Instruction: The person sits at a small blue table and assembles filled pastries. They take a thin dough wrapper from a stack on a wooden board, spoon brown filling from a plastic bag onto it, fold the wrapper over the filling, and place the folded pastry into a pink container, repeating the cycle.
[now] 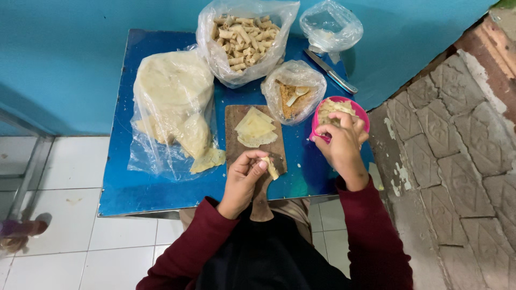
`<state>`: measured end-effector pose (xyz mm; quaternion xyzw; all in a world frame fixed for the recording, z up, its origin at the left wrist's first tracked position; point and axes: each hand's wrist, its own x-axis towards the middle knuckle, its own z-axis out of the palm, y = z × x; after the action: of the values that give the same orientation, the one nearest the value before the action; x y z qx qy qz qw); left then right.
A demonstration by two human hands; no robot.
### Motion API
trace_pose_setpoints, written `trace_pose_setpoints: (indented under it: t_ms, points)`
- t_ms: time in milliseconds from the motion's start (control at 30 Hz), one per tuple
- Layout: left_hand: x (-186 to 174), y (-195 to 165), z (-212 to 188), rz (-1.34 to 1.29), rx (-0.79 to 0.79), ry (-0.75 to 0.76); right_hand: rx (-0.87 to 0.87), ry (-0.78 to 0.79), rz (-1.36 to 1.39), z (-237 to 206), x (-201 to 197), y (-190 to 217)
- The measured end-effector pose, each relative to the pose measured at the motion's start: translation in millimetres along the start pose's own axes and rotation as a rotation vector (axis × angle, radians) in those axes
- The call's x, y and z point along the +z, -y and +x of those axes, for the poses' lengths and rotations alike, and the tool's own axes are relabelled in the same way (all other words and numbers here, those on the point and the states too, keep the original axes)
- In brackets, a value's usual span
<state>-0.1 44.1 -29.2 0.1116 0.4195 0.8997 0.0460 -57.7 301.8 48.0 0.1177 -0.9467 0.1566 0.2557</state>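
Seated person at a small blue table [161, 193]. Near edge: the left hand [243, 180] pinches a small rolled wrapper [272, 168] between thumb and fingers, over the wooden board [239, 153], keeping it closed. On the board's far half lie folded wrappers [255, 128], within reach. Right edge: the right hand [341, 140] dips curled fingers into the pink bowl [319, 118]; its grip cannot be told. Left: bagged dough sheets [172, 102]. Far edge: bag of finished rolls [243, 35], crumb bag [294, 94], knife [333, 72]. White tiled floor [64, 225], blue wall [80, 48].
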Motion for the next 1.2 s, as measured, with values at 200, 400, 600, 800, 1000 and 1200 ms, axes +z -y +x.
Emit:
trace_pose_setpoints:
  t_ms: [200, 400, 600, 800, 1000, 1200]
  points:
    - [2.8, -3.8, 1.0, 0.002, -0.022, -0.004, 0.010, -0.006, 0.016, 0.9, 3.2, 0.0]
    - [3.5, -5.9, 1.2, 0.008, 0.010, 0.026, 0.065, -0.029, 0.006, -1.5, -13.4, 26.5]
    - [-0.6, 0.6, 0.9, -0.026, -0.008, -0.003, -0.238, 0.304, 0.738, -17.6, -46.1, 66.2]
    - [-2.2, 1.4, 1.7, -0.243, -0.047, 0.071, -0.176, 0.423, 0.865, -17.9, -41.3, 83.6]
    - [1.0, -8.6, -0.5, -0.328, -0.132, 0.093, -0.203, 0.471, 0.857, -18.5, -24.2, 82.0]
    - [2.9, -11.5, -0.7, -0.312, -0.140, 0.047, -0.431, 0.113, 0.508, -22.6, -14.9, 84.0]
